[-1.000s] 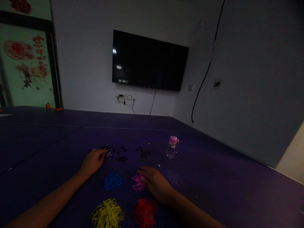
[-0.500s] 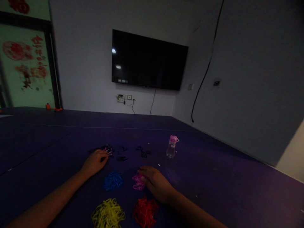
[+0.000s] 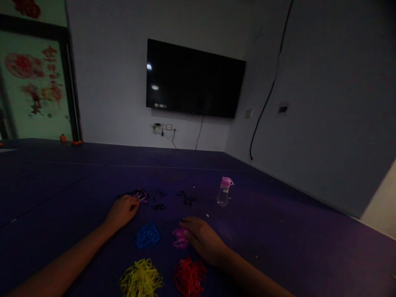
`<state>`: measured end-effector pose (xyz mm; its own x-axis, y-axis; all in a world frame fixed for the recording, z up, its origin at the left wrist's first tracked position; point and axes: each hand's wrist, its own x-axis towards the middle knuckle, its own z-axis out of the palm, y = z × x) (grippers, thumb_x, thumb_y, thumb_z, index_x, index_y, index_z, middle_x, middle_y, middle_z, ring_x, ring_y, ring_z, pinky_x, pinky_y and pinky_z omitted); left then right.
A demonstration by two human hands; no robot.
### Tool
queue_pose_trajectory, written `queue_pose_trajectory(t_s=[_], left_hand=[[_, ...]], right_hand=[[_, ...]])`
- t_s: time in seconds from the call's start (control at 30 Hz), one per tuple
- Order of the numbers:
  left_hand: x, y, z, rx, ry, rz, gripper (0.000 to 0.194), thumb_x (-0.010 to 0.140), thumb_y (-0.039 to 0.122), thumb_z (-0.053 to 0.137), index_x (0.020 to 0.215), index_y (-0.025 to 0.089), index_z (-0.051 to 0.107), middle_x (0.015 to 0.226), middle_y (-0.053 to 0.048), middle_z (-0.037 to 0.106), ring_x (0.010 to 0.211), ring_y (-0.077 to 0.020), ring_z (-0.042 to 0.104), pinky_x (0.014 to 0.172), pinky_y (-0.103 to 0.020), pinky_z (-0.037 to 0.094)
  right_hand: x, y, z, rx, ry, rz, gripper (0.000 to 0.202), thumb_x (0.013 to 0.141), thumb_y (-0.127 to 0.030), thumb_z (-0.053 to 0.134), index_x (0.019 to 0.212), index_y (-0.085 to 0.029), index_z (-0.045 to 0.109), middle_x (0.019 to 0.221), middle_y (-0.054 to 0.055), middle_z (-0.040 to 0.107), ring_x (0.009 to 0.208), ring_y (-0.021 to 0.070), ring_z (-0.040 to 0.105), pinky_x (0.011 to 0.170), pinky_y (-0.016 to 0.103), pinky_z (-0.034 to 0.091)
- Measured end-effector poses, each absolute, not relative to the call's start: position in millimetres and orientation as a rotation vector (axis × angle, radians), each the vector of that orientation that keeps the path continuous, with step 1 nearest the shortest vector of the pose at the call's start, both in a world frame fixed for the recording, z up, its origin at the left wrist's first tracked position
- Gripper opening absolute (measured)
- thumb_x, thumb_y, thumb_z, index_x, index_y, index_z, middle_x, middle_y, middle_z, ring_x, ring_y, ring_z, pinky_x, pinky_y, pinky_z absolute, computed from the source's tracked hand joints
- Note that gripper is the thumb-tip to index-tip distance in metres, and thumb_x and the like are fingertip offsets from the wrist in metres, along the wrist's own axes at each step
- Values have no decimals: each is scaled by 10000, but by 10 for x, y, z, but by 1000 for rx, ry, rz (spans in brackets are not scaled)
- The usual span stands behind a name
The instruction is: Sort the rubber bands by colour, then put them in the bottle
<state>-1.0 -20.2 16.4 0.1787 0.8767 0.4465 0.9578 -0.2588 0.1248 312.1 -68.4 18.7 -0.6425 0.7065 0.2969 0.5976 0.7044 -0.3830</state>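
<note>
My left hand [image 3: 121, 213] rests at a dark pile of rubber bands [image 3: 129, 193], its fingers curled together. A few pink rubber bands [image 3: 142, 196] show just past the fingertips; what the fingers hold, if anything, I cannot make out. Stretched fingers of my right hand [image 3: 204, 238] lie over the right side of a pink heap of rubber bands [image 3: 179, 238], partly hiding it. Between the hands sits a blue heap [image 3: 147, 235]. Closer to me are a yellow heap [image 3: 141, 279] and a red heap [image 3: 189, 277]. Small black bands [image 3: 187, 200] lie scattered farther off.
A clear bottle [image 3: 222, 196] with a pink cap stands upright beyond my right hand on the dark purple surface [image 3: 278, 243]. White scraps [image 3: 207, 215] lie about. At the back are a wall-mounted television [image 3: 194, 78], a hanging black cable [image 3: 262, 111] and orange objects [image 3: 63, 138] by the door.
The left fingers have shifted very slightly at the dark pile. My right hand and the heaps look the same; the whole view has moved a little.
</note>
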Motion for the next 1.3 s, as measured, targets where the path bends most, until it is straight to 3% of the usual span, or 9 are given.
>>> queue_pose_trajectory(t_s=[0.37,0.57,1.03,1.3], left_hand=[[-27,-176,148,-2232,-1780,-737,350,803,249,380,787,190,724,952,-70,712,930,-219,630,867,-361,483],[-46,-110,82,-2332,-1565,-885,321,818,253,401,895,210,709,1008,-59,693,971,-205,605,877,-371,484],[-89,-60,-8,-2365,-1599,-756,315,842,238,408,998,221,681,1050,-39,688,1046,-198,575,921,-363,458],[-29,-123,71,-2353,-1655,-709,314,835,181,403,953,196,694,1065,-63,672,1035,-202,578,898,-357,467]], right_hand=[[3131,-661,141,-994,-2489,332,405,936,-353,331,1241,-186,539,1286,103,534,1188,220,478,1015,401,357],[3120,-688,176,-1008,-2479,348,403,931,-347,339,1236,-179,544,1272,113,544,1183,222,484,1017,403,355],[3117,-662,164,-971,-2485,355,398,934,-345,336,1238,-189,541,1282,103,536,1177,225,488,1008,406,362],[3126,-676,168,-986,-2487,334,401,937,-343,328,1238,-189,543,1277,108,540,1180,224,486,1008,404,362]])
